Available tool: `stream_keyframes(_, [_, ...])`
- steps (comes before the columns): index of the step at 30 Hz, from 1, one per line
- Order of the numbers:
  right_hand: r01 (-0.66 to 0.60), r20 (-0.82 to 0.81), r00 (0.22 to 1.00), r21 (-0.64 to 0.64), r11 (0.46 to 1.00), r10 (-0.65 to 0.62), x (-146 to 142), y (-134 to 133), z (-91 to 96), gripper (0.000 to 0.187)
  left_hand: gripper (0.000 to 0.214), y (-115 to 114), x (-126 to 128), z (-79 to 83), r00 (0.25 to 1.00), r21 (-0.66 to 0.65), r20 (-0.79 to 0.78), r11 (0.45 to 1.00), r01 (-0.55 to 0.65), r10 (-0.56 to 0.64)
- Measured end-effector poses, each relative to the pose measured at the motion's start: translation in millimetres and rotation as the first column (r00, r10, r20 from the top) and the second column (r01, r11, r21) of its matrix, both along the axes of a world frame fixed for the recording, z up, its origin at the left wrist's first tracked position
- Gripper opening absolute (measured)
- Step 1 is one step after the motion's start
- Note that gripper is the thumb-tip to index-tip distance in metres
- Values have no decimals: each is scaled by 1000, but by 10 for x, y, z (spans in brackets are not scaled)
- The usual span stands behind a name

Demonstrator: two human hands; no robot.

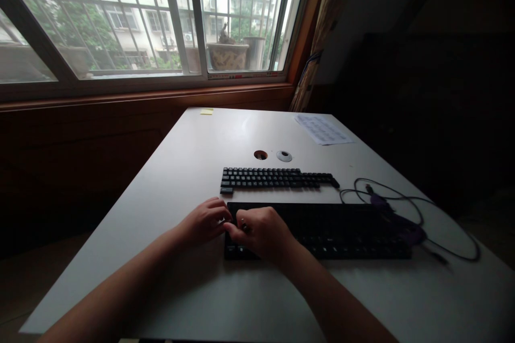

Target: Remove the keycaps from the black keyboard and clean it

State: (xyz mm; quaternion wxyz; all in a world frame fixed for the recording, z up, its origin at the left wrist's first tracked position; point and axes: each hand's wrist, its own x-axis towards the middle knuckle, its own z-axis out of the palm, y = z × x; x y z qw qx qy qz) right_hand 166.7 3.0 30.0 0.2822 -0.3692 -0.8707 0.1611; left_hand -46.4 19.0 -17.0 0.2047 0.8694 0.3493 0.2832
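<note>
A black keyboard [341,225] lies on the white table; much of its upper area looks bare of keycaps, with keys still along its lower rows. My left hand [207,220] is at its left end, fingers curled and fingertips close together; what they hold is hidden. Over the left part of the keyboard, my right hand [261,228] is closed in a fist-like grip, thumb pointing left toward the left fingertips. A small shiny bit shows between its fingers, too small to name. Rows of loose black keycaps [261,178] are laid out just behind the keyboard.
Dark cables [418,198] with purple connectors [412,233] lie at the right. Farther back are a round hole [260,155] in the table, a round cover [284,156], printed papers [324,129] and a yellow sticky note [206,111]. A barred window [140,16] stands beyond.
</note>
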Motion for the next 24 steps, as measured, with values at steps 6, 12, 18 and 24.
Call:
stream_keyframes(6, [-10, 11, 1000, 53, 999, 10, -99, -50, -47, 35, 28, -1, 2, 8, 1000, -4, 11, 1000, 6, -6])
stream_keyframes(12, [141, -119, 981, -126, 982, -156, 33, 65, -45, 47, 13, 5, 2, -50, 999, 13, 52, 1000, 6, -7])
stream_keyframes(18, [-10, -132, 991, -134, 991, -7, 126, 153, -49, 53, 11, -2, -3, -43, 999, -23, 53, 1000, 8, -6])
stream_keyframes(24, [-239, -38, 970, 76, 968, 242, -46, -7, -103, 55, 17, 2, -6, -28, 999, -34, 34, 999, -12, 13])
